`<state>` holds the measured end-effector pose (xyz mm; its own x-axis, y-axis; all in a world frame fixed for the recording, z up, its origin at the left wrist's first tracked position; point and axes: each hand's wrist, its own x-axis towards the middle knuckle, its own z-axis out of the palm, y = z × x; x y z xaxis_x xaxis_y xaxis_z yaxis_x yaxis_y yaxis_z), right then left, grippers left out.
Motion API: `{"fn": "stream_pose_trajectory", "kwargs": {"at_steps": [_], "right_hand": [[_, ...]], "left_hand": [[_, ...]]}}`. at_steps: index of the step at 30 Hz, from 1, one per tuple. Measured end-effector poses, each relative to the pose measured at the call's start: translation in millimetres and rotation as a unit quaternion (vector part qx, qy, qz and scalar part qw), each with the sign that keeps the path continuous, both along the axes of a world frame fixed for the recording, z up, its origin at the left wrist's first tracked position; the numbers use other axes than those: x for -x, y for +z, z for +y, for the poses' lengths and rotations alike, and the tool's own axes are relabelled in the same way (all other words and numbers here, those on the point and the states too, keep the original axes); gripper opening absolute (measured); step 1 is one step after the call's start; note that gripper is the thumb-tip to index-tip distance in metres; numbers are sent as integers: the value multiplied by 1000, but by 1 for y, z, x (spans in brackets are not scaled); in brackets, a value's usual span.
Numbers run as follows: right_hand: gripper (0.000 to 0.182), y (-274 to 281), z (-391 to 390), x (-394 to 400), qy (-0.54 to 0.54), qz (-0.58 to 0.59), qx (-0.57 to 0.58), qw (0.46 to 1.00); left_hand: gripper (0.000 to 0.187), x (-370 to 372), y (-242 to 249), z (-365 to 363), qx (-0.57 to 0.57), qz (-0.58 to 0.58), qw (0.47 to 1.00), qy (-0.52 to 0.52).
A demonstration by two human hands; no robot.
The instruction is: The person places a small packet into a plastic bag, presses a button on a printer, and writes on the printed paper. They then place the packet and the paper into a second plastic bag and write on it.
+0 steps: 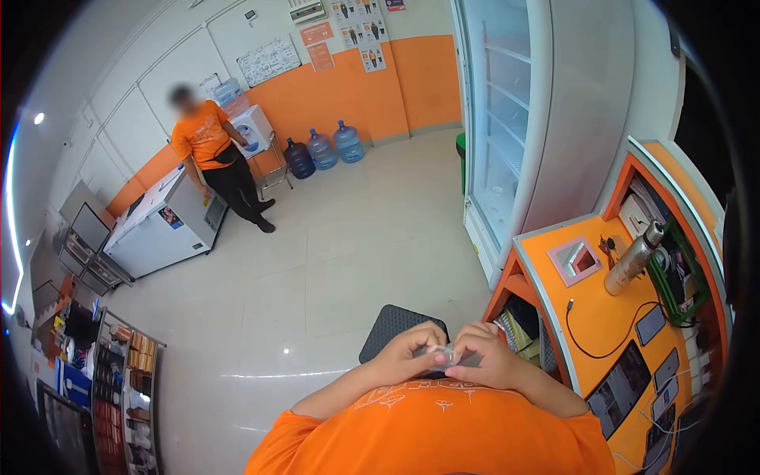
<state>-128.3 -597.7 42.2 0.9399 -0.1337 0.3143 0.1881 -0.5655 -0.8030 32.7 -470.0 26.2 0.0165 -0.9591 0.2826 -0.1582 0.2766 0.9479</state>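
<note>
A small clear plastic piece (443, 354), glossy, sits between the fingers. The orange surface (602, 317) looks smooth and matt — a brushed metal bottle (633, 258) on it. Floor tiles (332, 261) shine; black mat (396, 324) textured.

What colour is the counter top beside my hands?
Orange, with a pale edge: the counter top shows clearly in the head view.

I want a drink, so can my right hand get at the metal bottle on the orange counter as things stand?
Probably yes, once freed. The right hand and the left hand both pinch a small clear thing at the chest. The metal bottle stands on the orange counter to the right, with nothing between.
</note>
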Motion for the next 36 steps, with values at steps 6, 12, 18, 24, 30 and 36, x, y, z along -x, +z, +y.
{"fn": "stream_pose_trajectory", "kwargs": {"at_steps": [6,12,18,24,30,36], "right_hand": [[11,-5,0,4,-95,56,-4,994],[9,-6,-3,7,-80,65,-161,982],[7,-15,-9,10,-2,6,-151,988],[8,-12,-6,12,55,18,-113,992],[10,-15,-3,9,124,35,-84,988],[10,-15,-4,7,204,16,-138,969]], "left_hand": [[10,7,-3,-3,-134,115,984,5],[12,7,-8,-12,-106,175,977,-62],[14,2,-16,-14,-155,285,919,-223],[23,4,-20,-13,-147,265,921,-243],[39,3,-9,-9,-173,180,937,-246],[46,6,-14,-6,-119,168,938,-277]]}}
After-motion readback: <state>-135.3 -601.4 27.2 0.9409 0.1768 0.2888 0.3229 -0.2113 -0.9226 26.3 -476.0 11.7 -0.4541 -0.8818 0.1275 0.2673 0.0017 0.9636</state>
